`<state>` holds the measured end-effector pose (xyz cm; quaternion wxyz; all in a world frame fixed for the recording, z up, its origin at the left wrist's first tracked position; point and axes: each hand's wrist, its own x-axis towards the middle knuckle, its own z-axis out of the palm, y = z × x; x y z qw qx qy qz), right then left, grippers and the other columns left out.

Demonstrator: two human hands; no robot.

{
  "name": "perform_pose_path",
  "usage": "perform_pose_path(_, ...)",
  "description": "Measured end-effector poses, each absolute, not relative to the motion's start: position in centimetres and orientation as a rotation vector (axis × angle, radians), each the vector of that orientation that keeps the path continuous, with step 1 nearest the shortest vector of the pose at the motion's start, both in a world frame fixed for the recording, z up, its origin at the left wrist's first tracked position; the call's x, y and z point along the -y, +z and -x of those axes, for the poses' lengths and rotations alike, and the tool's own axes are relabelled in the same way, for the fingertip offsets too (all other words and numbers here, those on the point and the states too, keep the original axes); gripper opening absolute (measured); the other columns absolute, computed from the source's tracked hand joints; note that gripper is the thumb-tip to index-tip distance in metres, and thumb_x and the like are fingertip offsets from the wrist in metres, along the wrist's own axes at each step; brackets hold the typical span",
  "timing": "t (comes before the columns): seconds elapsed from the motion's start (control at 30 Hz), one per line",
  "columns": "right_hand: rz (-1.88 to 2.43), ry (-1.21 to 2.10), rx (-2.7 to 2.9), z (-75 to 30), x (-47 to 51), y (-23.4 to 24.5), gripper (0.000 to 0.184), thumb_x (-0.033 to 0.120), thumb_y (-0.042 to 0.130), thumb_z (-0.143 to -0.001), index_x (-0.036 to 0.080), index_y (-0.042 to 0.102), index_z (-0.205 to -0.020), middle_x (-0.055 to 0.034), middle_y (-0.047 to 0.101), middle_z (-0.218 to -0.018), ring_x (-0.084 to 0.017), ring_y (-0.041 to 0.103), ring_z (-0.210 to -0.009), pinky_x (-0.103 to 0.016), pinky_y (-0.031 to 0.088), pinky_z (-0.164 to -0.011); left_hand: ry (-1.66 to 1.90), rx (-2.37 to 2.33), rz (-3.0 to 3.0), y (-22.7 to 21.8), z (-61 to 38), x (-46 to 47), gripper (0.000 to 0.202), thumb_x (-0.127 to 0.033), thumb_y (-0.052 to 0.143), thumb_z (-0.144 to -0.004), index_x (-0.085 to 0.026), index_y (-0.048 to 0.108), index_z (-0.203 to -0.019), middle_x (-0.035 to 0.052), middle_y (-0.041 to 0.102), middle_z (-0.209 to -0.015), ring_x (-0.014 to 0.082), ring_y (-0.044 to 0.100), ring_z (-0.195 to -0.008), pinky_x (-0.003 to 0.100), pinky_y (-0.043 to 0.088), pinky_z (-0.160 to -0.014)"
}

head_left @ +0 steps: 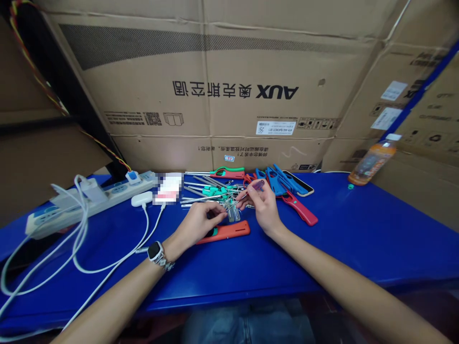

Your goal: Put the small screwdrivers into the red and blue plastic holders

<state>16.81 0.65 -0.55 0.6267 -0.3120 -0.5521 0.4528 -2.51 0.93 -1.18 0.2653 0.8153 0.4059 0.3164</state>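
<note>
So I'm on the head cam, and my right hand [264, 208] has its fingers wrapped around the purplish see-through handle of what looks like a small screwdriver [258, 185]. It's up over the middle of the table [344, 239], in front of the messy pile, with the thin metal shaft slanting down toward my left hand [199, 220]. The left fingers are bunched right at the far end of that shaft, but honestly I can't tell if they're gripping it, some tiny part, or nothing.

Just below the left hand there's an orange lighter shell [233, 230], partly covered by it. Behind both hands it's a jumble of metal tubes [197, 199] with green bits, plus some clear plastic pieces [234, 213] poking out nearer me. A red-and-green lighter [229, 174] lies along the back of the pile. Over to the right are blue shells [275, 181], a red shell [303, 210] and a phone [304, 187] partly behind the blue ones. Way off right there's an orange drink bottle [373, 161], and left is a white power strip [114, 193] with cables everywhere.
</note>
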Motion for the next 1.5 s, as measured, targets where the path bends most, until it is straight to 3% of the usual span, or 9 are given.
perform_pose_path(0.43,0.706,0.9,1.366,-16.8,-0.3,0.1,0.031,0.048,0.06,-0.089,0.024,0.04,-0.088,0.0047,0.065,-0.068,-0.01,0.062,-0.051,-0.025,0.053,-0.052,0.987,-1.061,-2.246,-0.7,2.1,-0.4,0.017,-0.028,0.058,-0.091,-0.017,0.069,-0.084,0.0024,0.072,-0.081,0.016,0.064,-0.074,0.027,0.047,-0.07)
perform_pose_path(0.57,0.724,0.894,1.349,-17.3,-0.5,0.6,0.033,0.049,0.06,-0.088,0.025,0.037,-0.087,0.0058,0.064,-0.064,-0.01,0.06,-0.046,-0.024,0.05,-0.046,0.98,-1.009,-2.279,-0.1,1.1,0.2,0.019,-0.029,0.055,-0.094,-0.018,0.068,-0.086,0.0026,0.071,-0.085,0.017,0.064,-0.078,0.03,0.048,-0.075)
perform_pose_path(0.8,0.741,0.84,1.32,-18.9,-1.1,0.7,0.033,0.049,0.06,-0.089,0.024,0.039,-0.087,0.0082,0.061,-0.058,-0.008,0.054,-0.038,-0.019,0.042,-0.036,0.636,-1.048,-2.669,0.1,0.3,1.1,0.04,-0.049,0.065,-0.086,-0.017,0.063,-0.11,0.0101,0.061,-0.107,0.0259,0.059,-0.098,0.039,0.049,-0.087)
perform_pose_path(0.97,0.766,0.864,1.312,-19.3,-1.4,0.1,0.038,0.053,0.062,-0.086,0.023,0.039,-0.085,0.0084,0.06,-0.055,-0.007,0.052,-0.035,-0.017,0.039,-0.033,0.476,-1.014,-2.802,-0.1,0.2,1.1,0.023,-0.038,0.057,-0.093,-0.017,0.063,-0.102,0.0087,0.058,-0.101,0.0237,0.06,-0.093,0.035,0.05,-0.083)
perform_pose_path(1.17,0.751,0.886,1.342,-19.4,-1.5,0.0,0.035,0.052,0.061,-0.087,0.023,0.041,-0.086,0.0075,0.061,-0.056,-0.007,0.053,-0.036,-0.016,0.039,-0.034,0.472,-1.083,-2.688,-0.5,0.2,1.7,0.025,-0.036,0.054,-0.095,-0.02,0.062,-0.111,0.0083,0.056,-0.108,0.0212,0.062,-0.087,0.034,0.052,-0.079)
perform_pose_path(1.5,0.768,0.852,1.467,-19.1,-1.0,-0.4,0.026,0.044,0.057,-0.093,0.022,0.043,-0.087,0.0061,0.06,-0.061,-0.006,0.052,-0.041,-0.017,0.041,-0.04,0.557,-0.804,-2.512,-0.4,0.9,-1.1,0.022,-0.033,0.057,-0.093,-0.019,0.067,-0.108,0.0076,0.06,-0.103,0.0215,0.061,-0.095,0.036,0.05,-0.089)
